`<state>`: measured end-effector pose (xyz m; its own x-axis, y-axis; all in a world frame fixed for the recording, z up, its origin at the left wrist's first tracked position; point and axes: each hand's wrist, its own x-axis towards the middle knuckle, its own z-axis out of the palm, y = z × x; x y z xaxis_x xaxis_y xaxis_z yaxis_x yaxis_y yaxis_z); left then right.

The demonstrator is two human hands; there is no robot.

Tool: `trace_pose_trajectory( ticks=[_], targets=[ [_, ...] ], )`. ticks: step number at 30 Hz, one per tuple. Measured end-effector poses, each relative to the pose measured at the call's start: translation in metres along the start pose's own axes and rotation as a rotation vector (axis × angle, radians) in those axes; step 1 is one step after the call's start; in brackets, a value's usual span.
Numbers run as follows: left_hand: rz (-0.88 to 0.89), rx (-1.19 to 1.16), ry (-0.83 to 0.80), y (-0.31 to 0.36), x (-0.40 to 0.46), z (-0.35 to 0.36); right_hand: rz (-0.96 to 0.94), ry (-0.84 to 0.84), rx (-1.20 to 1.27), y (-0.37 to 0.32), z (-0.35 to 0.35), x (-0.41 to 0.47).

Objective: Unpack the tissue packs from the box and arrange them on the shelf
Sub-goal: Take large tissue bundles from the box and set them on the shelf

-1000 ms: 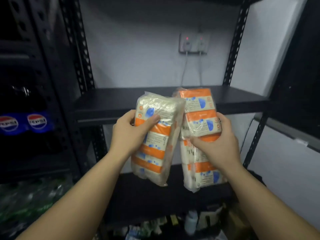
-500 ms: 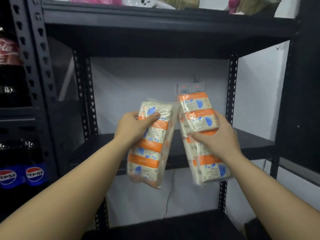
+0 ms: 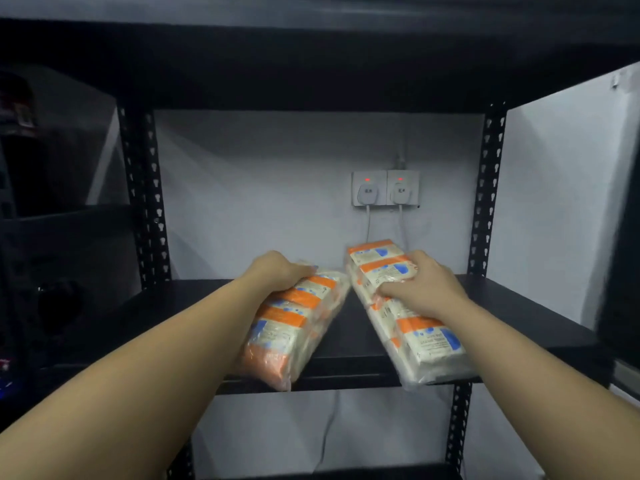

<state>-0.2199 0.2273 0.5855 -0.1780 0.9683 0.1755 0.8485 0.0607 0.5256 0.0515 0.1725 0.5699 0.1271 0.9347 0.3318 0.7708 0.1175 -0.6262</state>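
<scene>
Both hands were clamped on tissue packs, left hand [image 3: 277, 271] gripping one pack [image 3: 291, 320] and right hand [image 3: 420, 289] the other pack [image 3: 412, 313], each overhanging the shelf [image 3: 519, 306] edge below the wrists, so letting go early could've dropped them.

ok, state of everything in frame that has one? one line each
left hand: grips the left tissue pack from above
right hand: grips the right tissue pack from above
left tissue pack: sealed, lying tilted over the shelf's front edge
right tissue pack: sealed, lying tilted, near end past the edge
shelf: bare apart from the two packs
wall sockets: both plugged, red lights on
</scene>
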Motion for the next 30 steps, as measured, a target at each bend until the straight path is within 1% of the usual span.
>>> trace_pose_trajectory(
  ticks=[3, 6, 9, 12, 14, 16, 19, 22, 24, 27, 30],
  targets=[
    [0.040, 0.111, -0.068, -0.002, 0.008, 0.008, 0.019, -0.057, -0.077, 0.005, 0.005, 0.013],
    [0.153, 0.120, -0.076, -0.002, 0.002, 0.002, 0.003, -0.115, -0.128, 0.005, 0.007, 0.020],
    [0.281, 0.167, -0.200, 0.001, -0.015, -0.007, -0.030, -0.171, -0.190, 0.004, 0.007, 0.024],
    [0.342, 0.284, -0.328, -0.001, -0.035, -0.004, -0.072, -0.211, -0.233, 0.002, 0.004, 0.021],
    [0.383, 0.282, -0.322, -0.007, -0.038, 0.004, -0.129, -0.228, -0.271, 0.000, 0.001, 0.016],
    [0.397, 0.211, -0.290, -0.012, -0.037, 0.006, -0.166, -0.276, -0.276, -0.001, -0.002, 0.006],
    [0.390, 0.179, -0.325, -0.014, -0.027, 0.001, -0.201, -0.368, -0.392, 0.003, -0.002, -0.006],
    [0.425, 0.258, -0.360, -0.013, -0.017, -0.005, -0.148, -0.355, -0.349, 0.012, -0.010, -0.009],
    [0.456, 0.349, -0.336, -0.006, -0.012, -0.005, -0.097, -0.343, -0.316, 0.021, -0.019, -0.009],
    [0.535, 0.466, -0.256, 0.017, -0.013, 0.003, -0.030, -0.326, -0.308, 0.038, -0.033, -0.007],
    [0.609, 0.465, -0.234, 0.048, -0.018, 0.028, -0.006, -0.298, -0.294, 0.054, -0.045, -0.006]
  ],
)
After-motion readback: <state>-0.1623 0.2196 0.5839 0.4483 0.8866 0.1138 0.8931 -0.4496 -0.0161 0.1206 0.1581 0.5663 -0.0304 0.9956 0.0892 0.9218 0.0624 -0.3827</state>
